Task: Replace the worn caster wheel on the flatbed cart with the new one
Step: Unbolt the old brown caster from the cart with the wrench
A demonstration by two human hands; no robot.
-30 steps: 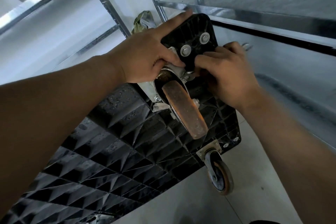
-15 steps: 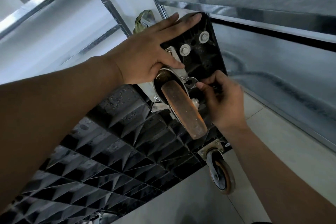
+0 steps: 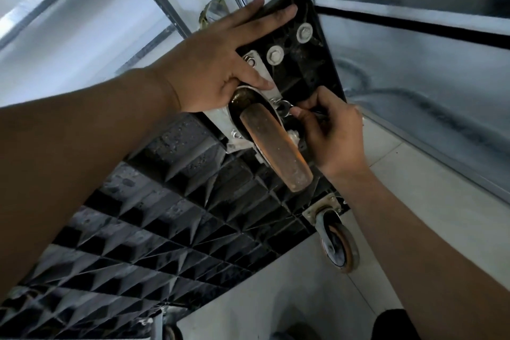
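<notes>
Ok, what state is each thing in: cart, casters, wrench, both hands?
flatbed cart: tipped up, underside showing.
worn caster wheel: bolted on.
wrench: ring end at a plate bolt.
left hand: flat, pressing the cart.
right hand: pinching the wrench.
second caster: mounted.

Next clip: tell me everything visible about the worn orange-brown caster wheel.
The worn orange-brown caster wheel has a dull, scuffed tread and sits in a silvery metal bracket bolted near a corner of the black ribbed plastic cart underside. It juts toward the camera, tilted down-right. The left hand lies flat beside it, thumb across the bracket. The right hand pinches a small ring-ended metal tool at a bracket bolt beside the wheel; neither hand clearly touches the tread.
</notes>
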